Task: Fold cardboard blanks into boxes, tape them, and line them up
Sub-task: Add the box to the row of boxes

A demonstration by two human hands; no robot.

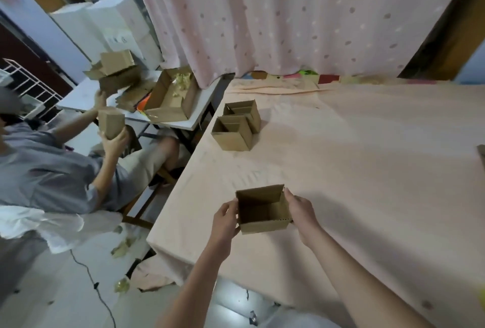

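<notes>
A small brown cardboard box [265,212] stands open-topped near the front left part of the cloth-covered table [367,170]. My left hand [225,218] grips its left wall and my right hand [301,209] grips its right wall. Its far flap stands upright. Farther back on the left part of the table, two more folded boxes sit side by side and touching: the nearer box [232,132] and the farther box [242,114], both with open tops.
Another person [52,167] sits at the left holding a cardboard box [111,123]. A white side table [86,96] carries cardboard blanks and a large open carton [170,99]. A pink curtain [288,12] hangs behind. A cable and scraps lie on the floor.
</notes>
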